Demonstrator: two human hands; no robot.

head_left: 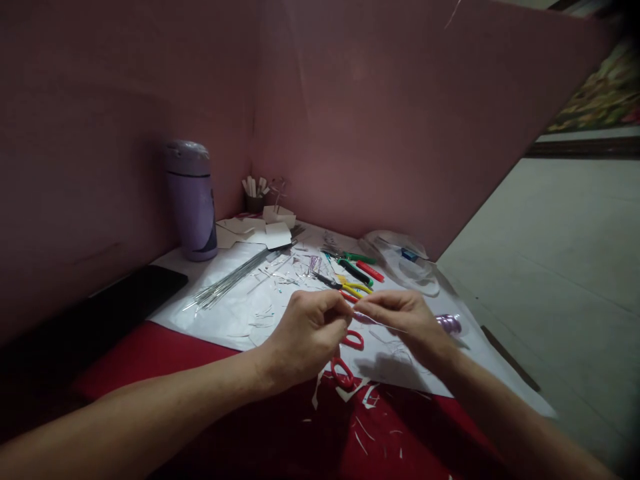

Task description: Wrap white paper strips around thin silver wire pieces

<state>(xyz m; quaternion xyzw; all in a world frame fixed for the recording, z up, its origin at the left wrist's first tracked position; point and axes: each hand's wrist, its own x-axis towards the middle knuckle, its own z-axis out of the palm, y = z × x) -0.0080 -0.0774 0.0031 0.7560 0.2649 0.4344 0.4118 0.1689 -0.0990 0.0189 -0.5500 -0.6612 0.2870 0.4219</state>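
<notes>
My left hand (313, 337) and my right hand (407, 323) meet above the white sheet, both closed in a pinch. Between the fingertips runs a thin purple wire (367, 319), its thin end stretching under my right palm. Just beyond my right hand lies a shiny purple spool (450, 325). Red-handled scissors (354, 340) rest below my hands, their blades hidden behind my left hand. Yellow-handled pliers (356, 288) lie directly past my fingers.
A purple bottle (193, 200) stands at the left, near a black flat object (145, 290). Straight metal wires (235, 275) lie on the white sheet (220, 327). Green-handled pliers (357, 258), a clear plastic bag (405, 260) and paper scraps (370, 397) surround the hands. Pink walls (350, 120) rise behind.
</notes>
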